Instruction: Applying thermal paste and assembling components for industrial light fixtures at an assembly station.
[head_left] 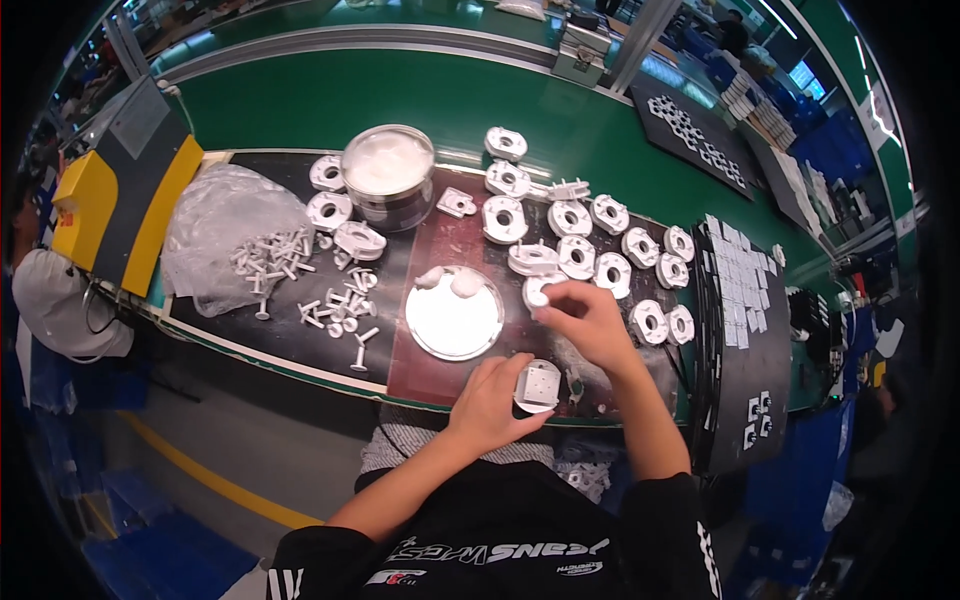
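Close to the table's front edge, my left hand [487, 405] is wrapped round a white plastic housing [539, 386] whose flat, squarish face is turned up. My right hand [598, 325] is a little farther out, thumb and fingertips pinched on a small white piece [540, 299]. That piece is over or against a ring-shaped white part [532, 284], and the fingers hide how they meet. To the left of my right hand lies a round metal lid [450, 325] with lumps of white paste [464, 284] on its far side.
Several white ring-shaped housings [575, 256] spread across the right. An open can [389, 205] of white paste stands behind the lid. White pin-shaped parts [345, 300] and a clear plastic bag [225, 215] lie left, beside a yellow-grey machine [130, 200]. Stacked black trays [740, 380] stand right.
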